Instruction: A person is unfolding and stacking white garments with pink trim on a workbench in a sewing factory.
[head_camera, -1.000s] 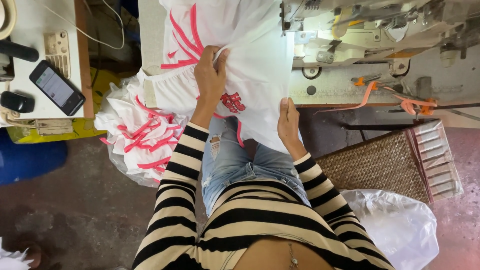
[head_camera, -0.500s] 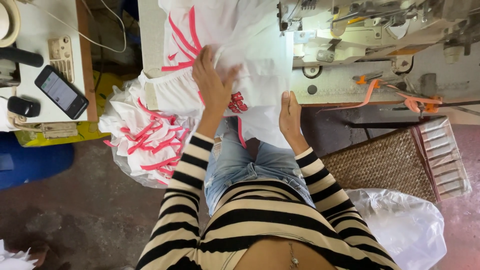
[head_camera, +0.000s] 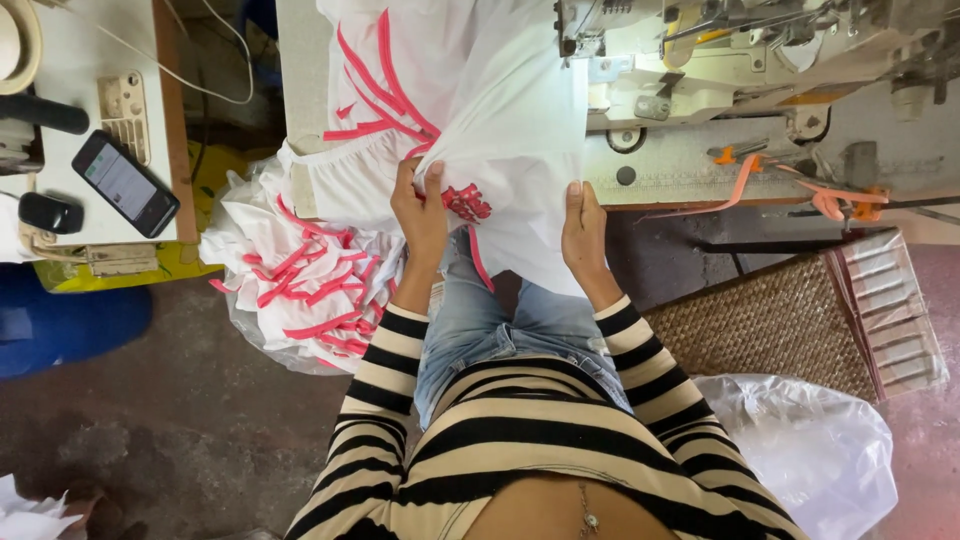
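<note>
Left hand (head_camera: 422, 215) pinching white garment with pink trim (head_camera: 480, 110) at frame centre, right hand (head_camera: 583, 235) gripping its hem, sewing machine (head_camera: 720, 60) upper right, finished pile (head_camera: 300, 285) left, phone (head_camera: 125, 183) upper left

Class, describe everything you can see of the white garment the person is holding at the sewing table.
The garment is thin white fabric with pink trim strips and a small red motif near its lower edge. It lies draped over the table edge, beside the sewing machine, hanging toward the person's lap. The left hand pinches its gathered lower edge; the right hand grips the hem further right.
</note>
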